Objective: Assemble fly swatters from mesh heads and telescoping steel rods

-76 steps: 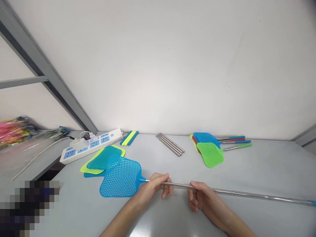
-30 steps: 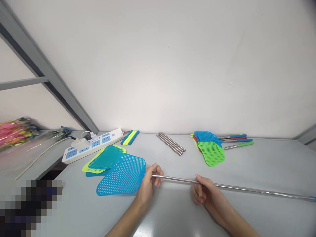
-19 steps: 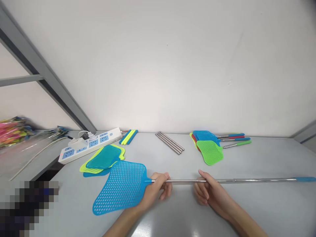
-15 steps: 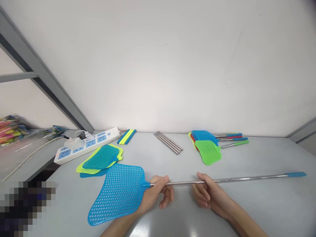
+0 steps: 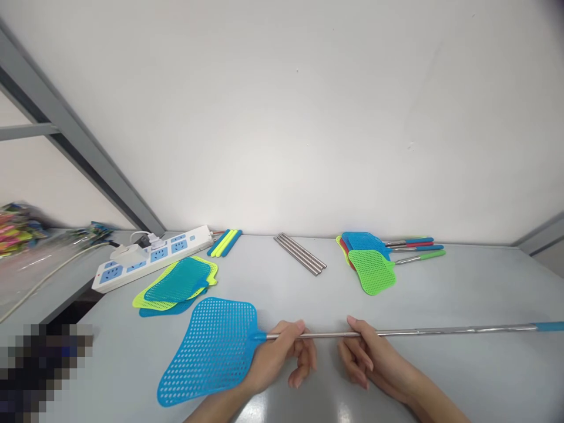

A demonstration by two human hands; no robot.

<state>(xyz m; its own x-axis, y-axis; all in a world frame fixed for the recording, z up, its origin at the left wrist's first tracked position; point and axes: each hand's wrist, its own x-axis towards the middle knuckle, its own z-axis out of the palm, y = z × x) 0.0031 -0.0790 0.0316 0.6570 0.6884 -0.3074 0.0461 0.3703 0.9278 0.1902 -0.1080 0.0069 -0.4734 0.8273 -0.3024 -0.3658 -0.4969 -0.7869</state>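
Observation:
A blue fly swatter (image 5: pixel 211 349) with a long, drawn-out metal telescopic rod lies level across both hands. Just beside its perforated head, my left hand (image 5: pixel 284 355) pinches the rod between thumb and fingers. Further along, my right hand (image 5: pixel 370 355) grips the same rod with the thumb on top. The rod runs far right to a blue handle grip (image 5: pixel 549 326), cut off by the picture's edge. Loose swatter heads (image 5: pixel 176 285) in yellow, teal and blue are stacked behind the held head.
Several metal rods (image 5: pixel 299 254) lie at the back middle, with yellow and blue grips (image 5: pixel 224 242) to their left. Assembled swatters (image 5: pixel 374 270) are piled at back right. A white power strip (image 5: pixel 154 258) with plugs and plastic-bagged items (image 5: pixel 26 235) sit on the left.
The rod has become longer, its blue handle end moving right to the picture's edge. Both hands still hold the rod and appear slightly lower in view.

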